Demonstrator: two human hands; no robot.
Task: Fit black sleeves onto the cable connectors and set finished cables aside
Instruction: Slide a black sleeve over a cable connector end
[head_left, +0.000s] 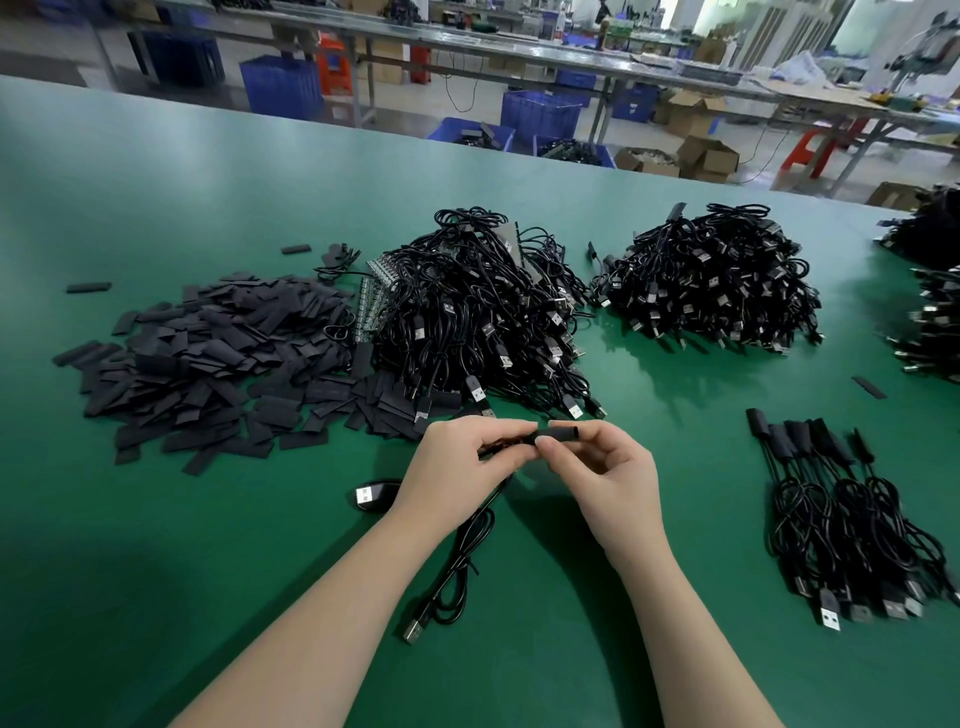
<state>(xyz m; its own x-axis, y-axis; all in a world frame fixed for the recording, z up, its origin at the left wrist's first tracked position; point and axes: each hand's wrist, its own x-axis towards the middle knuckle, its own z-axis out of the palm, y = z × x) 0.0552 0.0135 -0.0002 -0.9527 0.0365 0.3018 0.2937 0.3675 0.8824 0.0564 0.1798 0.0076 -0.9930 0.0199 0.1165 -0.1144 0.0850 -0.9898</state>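
**No readable text in view**

Nothing I can read anywhere. The black sleeve (563, 433) I pinch between my right hand (605, 480) and left hand (457, 462) is plain, with no print showing. The loose sleeve pile (208, 364), left of my hands, carries no markings I can make out. The USB plugs in the cable heap (478, 312) just behind my hands are too small and blurred to show any logo. Same for the finished cables (852, 525) to the right of my hands. Far behind the heap, the blue crates (540, 111) and cardboard boxes (706, 156) show no legible label; it's too blurred to tell.
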